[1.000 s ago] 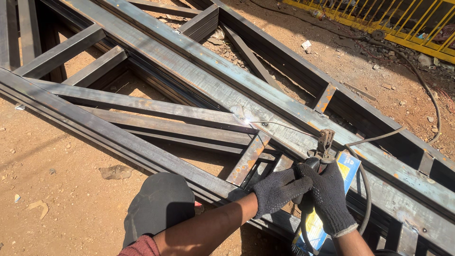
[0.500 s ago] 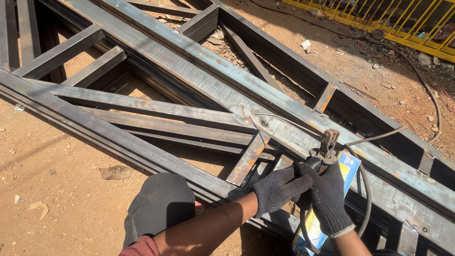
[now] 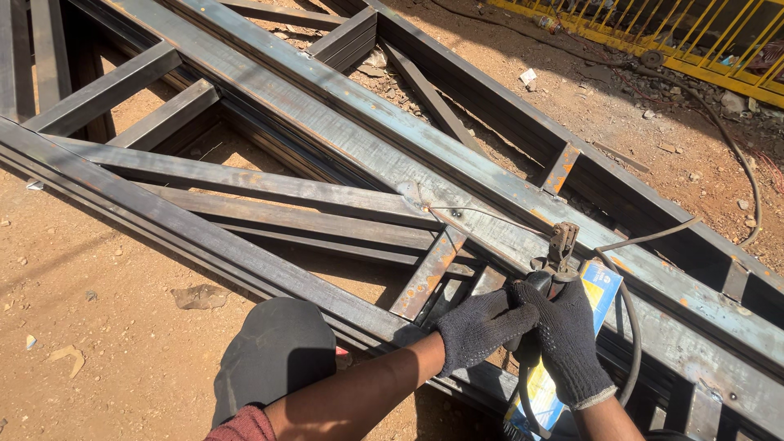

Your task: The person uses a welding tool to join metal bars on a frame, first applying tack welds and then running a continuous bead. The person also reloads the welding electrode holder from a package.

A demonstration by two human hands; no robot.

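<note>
Gloved hands meet at lower right, both in dark knit gloves. Left hand [image 3: 482,327] reaches across from the bare forearm, fingers curled onto the black grip of the electrode holder [image 3: 549,278]. Right hand [image 3: 567,339] wraps the same grip from the other side, closed tight around it; the two gloves touch. Holder's rusty metal clamp head sticks up above the gloves, with a thin welding rod [image 3: 490,216] running from it up-left, its tip resting on the grey steel beam [image 3: 343,122] near a weld spot. Black cable [image 3: 627,327] loops from the holder around the right wrist. Blue and yellow box [image 3: 600,290] lies under the right hand on the steel frame [image 3: 204,237]. Dark-clad knee [image 3: 273,351] sits below the frame on reddish dirt ground [image 3: 98,343]. Yellow railing [image 3: 694,41] at top right.
</note>
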